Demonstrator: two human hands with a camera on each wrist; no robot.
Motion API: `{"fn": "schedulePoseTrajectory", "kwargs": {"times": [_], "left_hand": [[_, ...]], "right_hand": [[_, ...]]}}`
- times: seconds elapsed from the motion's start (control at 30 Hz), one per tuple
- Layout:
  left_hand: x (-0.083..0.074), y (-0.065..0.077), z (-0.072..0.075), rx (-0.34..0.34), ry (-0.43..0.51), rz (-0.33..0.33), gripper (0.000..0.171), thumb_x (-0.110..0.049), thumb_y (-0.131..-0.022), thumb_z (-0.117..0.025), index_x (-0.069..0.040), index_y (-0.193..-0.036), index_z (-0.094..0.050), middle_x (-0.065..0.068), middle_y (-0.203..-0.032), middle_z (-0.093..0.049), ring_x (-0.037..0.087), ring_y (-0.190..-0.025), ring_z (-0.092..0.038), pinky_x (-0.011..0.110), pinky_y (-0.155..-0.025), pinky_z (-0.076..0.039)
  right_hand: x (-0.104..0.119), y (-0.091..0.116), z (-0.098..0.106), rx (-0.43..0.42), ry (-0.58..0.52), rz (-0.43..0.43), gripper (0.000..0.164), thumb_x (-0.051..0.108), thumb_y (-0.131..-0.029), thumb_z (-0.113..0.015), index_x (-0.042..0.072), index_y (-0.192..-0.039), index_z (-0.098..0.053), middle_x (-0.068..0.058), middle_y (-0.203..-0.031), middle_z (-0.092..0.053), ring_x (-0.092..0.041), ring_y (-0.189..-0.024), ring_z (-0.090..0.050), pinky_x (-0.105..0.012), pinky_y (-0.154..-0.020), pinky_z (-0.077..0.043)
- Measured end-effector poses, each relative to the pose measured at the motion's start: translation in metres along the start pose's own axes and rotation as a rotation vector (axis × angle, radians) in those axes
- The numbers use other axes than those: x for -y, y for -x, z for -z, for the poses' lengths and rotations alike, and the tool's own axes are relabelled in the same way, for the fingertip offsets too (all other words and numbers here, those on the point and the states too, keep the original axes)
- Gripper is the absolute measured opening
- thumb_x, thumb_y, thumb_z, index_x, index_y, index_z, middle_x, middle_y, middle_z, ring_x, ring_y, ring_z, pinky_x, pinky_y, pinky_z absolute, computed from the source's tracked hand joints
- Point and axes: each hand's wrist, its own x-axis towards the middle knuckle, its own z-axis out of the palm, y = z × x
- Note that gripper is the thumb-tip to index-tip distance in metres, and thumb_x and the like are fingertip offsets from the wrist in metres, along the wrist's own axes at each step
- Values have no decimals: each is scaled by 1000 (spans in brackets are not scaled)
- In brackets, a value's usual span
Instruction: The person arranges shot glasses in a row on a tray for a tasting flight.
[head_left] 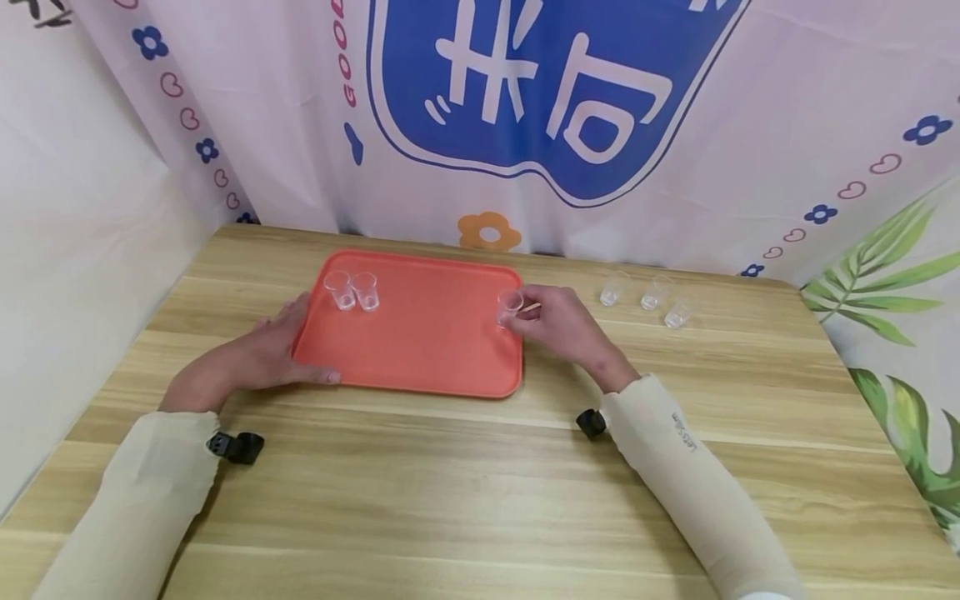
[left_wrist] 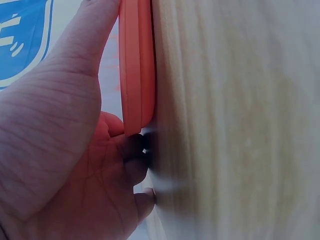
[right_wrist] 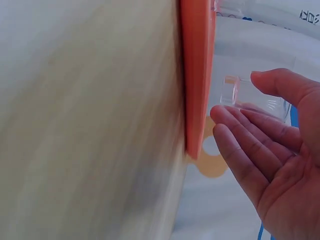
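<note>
A red tray lies on the wooden table. My left hand grips its near left corner, the thumb along the front rim and the fingers at the left side. In the left wrist view, the curled fingers reach down to the table beside the tray edge. My right hand pinches a small clear cup between thumb and fingers at the tray's right side. The right wrist view shows this cup with its base a little off the tray. Two clear cups stand side by side at the tray's far left.
Several things stand about: three more clear cups are on the table right of the tray. A printed cloth hangs behind the table's far edge. Each wrist carries a small black camera.
</note>
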Motion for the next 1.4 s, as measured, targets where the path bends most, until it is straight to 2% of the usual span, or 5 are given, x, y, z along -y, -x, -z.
{"fn": "schedulePoseTrajectory", "kwargs": {"times": [0.4, 0.77, 0.9, 1.17, 1.4], "left_hand": [[2, 1, 0, -7, 4, -26, 134, -54, -84, -81, -2, -161, 15, 31, -167, 2, 53, -151, 4, 77, -112, 0], [4, 1, -2, -18, 3, -35, 133, -54, -83, -81, -4, -162, 14, 30, -167, 2, 54, -151, 2, 77, -112, -1], [3, 0, -1, -20, 0, -31, 134, -55, -83, -82, -4, -162, 14, 30, -167, 2, 54, -151, 2, 77, -113, -1], [3, -1, -1, -14, 4, -27, 134, -55, -83, -82, -5, -163, 14, 30, -167, 1, 54, -150, 2, 77, -112, 0], [2, 0, 0, -12, 15, -23, 134, -55, -83, -82, -7, -163, 13, 30, -167, 0, 55, -150, 3, 77, -113, 1]], "right_hand": [[16, -22, -19, 18, 87, 49, 19, 16, -92, -80, 5, -107, -74, -4, -100, -72, -17, -87, -73, -28, -81, -59], [29, -40, -44, 44, 65, 83, 13, 17, -93, -79, 9, -102, -74, 0, -98, -70, -13, -87, -70, -26, -80, -57], [36, -46, -52, 57, 85, 79, 15, 20, -94, -78, 10, -105, -74, 2, -100, -70, -12, -89, -70, -25, -80, -56], [49, -60, -63, 81, 131, 73, 12, 24, -94, -78, 14, -98, -73, 6, -95, -70, -9, -92, -65, -24, -78, -54], [63, -74, -71, 127, 176, 75, 17, 25, -94, -78, 12, -102, -72, 4, -98, -70, -10, -90, -64, -23, -78, -53]]}}
